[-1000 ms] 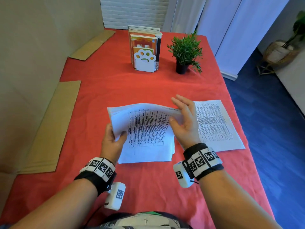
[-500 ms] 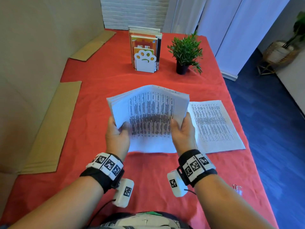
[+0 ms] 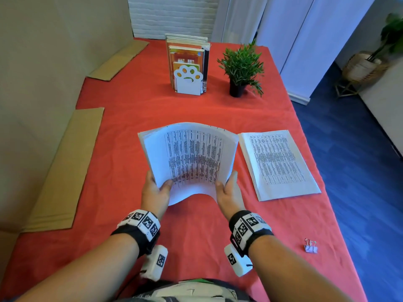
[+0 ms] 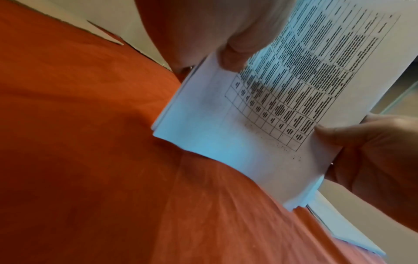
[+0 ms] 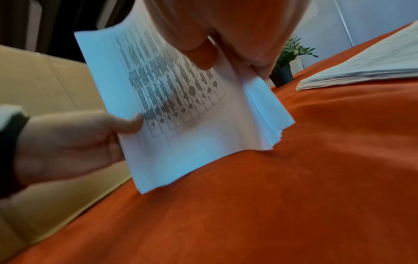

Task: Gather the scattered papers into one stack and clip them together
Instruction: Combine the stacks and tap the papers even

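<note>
Head view: both hands hold a sheaf of papers upright on the red tabletop (image 3: 122, 214).

From left to right, the left hand (image 3: 155, 194) grips the bundle of papers (image 3: 192, 158) at its lower left edge, thumb in front, and the right hand (image 3: 227, 192) grips the lower right edge. A second stack (image 3: 277, 162) lies flat just right, with a binder clip (image 3: 310, 246) near the tabletop's right edge. Only the right wrist view shows the bundle's lower sheet corners fanned unevenly; the left wrist view shows its bottom edge touching the cloth.
</note>
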The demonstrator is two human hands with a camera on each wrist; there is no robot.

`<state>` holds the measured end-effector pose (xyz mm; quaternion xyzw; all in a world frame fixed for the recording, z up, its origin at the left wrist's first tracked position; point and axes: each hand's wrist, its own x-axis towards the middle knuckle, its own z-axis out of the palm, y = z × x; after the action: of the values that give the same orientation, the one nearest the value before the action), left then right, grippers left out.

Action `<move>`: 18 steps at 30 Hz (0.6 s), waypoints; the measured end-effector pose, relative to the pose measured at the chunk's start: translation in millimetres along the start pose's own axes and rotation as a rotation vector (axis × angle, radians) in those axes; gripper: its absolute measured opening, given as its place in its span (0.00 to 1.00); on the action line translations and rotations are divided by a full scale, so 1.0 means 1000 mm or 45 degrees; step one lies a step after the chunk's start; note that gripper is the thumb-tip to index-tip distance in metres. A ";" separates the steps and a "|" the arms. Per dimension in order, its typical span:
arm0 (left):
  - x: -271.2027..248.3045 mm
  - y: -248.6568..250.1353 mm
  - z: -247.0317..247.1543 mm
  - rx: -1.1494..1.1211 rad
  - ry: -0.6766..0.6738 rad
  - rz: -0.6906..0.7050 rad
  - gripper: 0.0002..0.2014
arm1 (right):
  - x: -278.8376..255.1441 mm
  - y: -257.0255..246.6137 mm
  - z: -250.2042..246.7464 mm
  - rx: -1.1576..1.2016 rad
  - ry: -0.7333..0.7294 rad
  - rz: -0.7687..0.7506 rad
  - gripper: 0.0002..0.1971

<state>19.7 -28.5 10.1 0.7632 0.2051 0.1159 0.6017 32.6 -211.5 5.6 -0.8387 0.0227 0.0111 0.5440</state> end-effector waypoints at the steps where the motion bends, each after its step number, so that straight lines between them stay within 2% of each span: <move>1: 0.002 -0.002 0.000 0.040 0.003 0.000 0.17 | -0.001 0.002 -0.001 -0.068 0.020 -0.026 0.06; 3: 0.005 -0.002 0.000 0.115 -0.004 -0.002 0.14 | 0.000 0.002 -0.008 -0.175 0.091 -0.090 0.09; 5: 0.006 0.006 0.001 0.147 -0.025 -0.015 0.12 | 0.002 -0.003 -0.017 -0.159 0.122 -0.118 0.09; 7: 0.004 0.013 0.004 0.184 -0.031 -0.033 0.11 | 0.004 -0.007 -0.028 -0.025 0.084 -0.024 0.07; 11: -0.001 0.013 0.018 0.190 -0.060 -0.135 0.13 | -0.001 -0.003 -0.047 0.006 -0.033 0.168 0.11; 13: -0.006 0.007 0.028 0.154 -0.213 -0.190 0.13 | 0.000 0.007 -0.059 -0.014 0.025 0.262 0.12; 15: -0.015 0.000 0.038 0.044 -0.438 -0.264 0.17 | 0.003 0.021 -0.077 -0.030 0.047 0.323 0.07; 16: -0.020 -0.005 0.043 0.026 -0.502 -0.289 0.23 | 0.005 0.027 -0.086 -0.037 0.024 0.352 0.06; 18: -0.029 -0.011 0.055 0.070 -0.543 -0.291 0.27 | 0.006 0.036 -0.103 -0.050 -0.047 0.411 0.12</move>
<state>15.1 -87.5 -12.2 0.7582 0.1615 -0.1222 0.6198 36.3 -320.8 14.6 -0.8343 0.1470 0.1144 0.5190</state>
